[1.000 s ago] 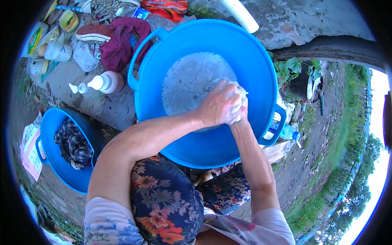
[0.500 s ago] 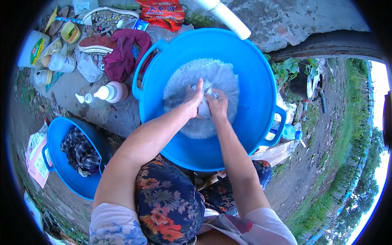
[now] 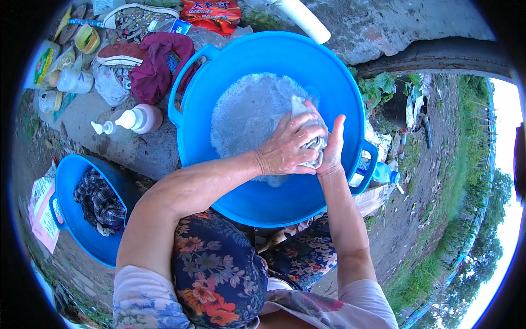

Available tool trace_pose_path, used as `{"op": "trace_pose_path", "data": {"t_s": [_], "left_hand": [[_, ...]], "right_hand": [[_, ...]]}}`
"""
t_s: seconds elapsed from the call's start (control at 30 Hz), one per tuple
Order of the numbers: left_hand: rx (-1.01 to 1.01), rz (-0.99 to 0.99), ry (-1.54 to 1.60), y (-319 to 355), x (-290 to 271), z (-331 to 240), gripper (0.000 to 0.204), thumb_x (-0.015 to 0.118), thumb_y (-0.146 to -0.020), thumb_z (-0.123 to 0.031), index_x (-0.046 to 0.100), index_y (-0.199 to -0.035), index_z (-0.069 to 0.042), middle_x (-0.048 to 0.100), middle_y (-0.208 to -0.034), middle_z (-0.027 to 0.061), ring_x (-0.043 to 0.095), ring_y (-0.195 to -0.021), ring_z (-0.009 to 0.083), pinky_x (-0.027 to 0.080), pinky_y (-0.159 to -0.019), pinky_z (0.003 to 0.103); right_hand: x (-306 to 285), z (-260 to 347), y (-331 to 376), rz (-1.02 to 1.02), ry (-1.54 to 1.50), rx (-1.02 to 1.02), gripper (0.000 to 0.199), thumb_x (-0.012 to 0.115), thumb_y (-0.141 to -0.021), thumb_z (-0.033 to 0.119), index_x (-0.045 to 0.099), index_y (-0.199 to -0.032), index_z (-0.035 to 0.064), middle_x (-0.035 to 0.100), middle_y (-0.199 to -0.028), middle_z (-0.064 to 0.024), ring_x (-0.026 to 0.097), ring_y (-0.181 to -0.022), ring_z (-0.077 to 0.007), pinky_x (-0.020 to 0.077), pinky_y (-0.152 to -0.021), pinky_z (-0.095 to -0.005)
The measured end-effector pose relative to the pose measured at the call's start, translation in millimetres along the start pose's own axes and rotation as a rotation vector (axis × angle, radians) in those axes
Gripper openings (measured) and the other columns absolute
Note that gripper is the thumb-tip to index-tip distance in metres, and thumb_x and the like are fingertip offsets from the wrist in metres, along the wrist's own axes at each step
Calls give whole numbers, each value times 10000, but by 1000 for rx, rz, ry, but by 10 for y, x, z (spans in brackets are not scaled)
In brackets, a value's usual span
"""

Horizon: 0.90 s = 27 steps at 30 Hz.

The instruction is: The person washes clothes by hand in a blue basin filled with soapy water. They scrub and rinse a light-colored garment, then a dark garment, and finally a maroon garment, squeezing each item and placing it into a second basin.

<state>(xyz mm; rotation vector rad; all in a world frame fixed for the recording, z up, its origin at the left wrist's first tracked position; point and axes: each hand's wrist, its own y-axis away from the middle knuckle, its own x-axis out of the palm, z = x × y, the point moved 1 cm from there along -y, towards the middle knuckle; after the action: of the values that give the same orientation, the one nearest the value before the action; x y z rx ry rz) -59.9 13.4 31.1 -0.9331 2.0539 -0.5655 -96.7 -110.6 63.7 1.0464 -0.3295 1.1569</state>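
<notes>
A bunched wet cloth (image 3: 315, 148), white to light grey, is squeezed between my two hands above the right part of a big blue basin (image 3: 342, 82). My left hand (image 3: 290, 143) presses over it from the left with curled fingers. Under and behind the cloth, my right hand (image 3: 333, 148) cups it, thumb pointing up and its other fingers mostly hidden. Greyish soapy water (image 3: 246, 115) with foam lies in the bottom of the basin.
Left of me stands a smaller blue bucket (image 3: 82, 227) holding dark plaid clothing (image 3: 99, 200). Beyond it are a pump bottle (image 3: 143, 118), a maroon cloth (image 3: 156, 66), shoes (image 3: 121, 54) and a red packet (image 3: 212, 16). A white pipe (image 3: 304, 21) overhangs the far rim; a plastic bottle (image 3: 386, 174) sits right.
Both hands have risen out of the soapy water and moved right, bringing the cloth up with them. The left hand now lies across the cloth. The view has shifted slightly.
</notes>
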Motion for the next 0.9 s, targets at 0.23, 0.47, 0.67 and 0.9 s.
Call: {"op": "trace_pose_path", "data": {"t_s": [0.23,0.47,0.67,0.9], "left_hand": [[-68,-54,0,-16,70,60,286,703,-736,-321,525,-879,-149,477,-1114,100,447,-1090,350,423,-836,457],[-1390,-628,841,0,-130,627,324,563,-867,-354,574,-919,-35,566,-970,194,591,-810,290,461,-768,400],[-1427,-268,143,288,-175,880,412,570,-832,-262,508,-1177,-45,545,-1078,201,549,-1016,330,440,-889,400],[-840,580,-12,-52,-625,584,513,668,-752,-302,530,-1204,-102,507,-1211,203,445,-1180,346,384,-960,417]], "right_hand": [[-417,-220,-209,-8,15,237,582,415,-911,525,463,-1266,66,548,-1165,-126,560,-1031,-262,477,-890,-381],[-496,-24,-267,-528,851,-45,544,623,-842,413,516,-1187,6,596,-1073,-144,592,-965,-247,491,-802,-372],[-515,181,8,-508,1480,-220,503,761,-669,245,591,-1097,43,639,-983,-166,632,-877,-272,494,-755,-368],[204,754,369,-193,1260,-288,474,713,-690,105,577,-1139,42,633,-993,-102,623,-854,-211,500,-701,-332]]}}
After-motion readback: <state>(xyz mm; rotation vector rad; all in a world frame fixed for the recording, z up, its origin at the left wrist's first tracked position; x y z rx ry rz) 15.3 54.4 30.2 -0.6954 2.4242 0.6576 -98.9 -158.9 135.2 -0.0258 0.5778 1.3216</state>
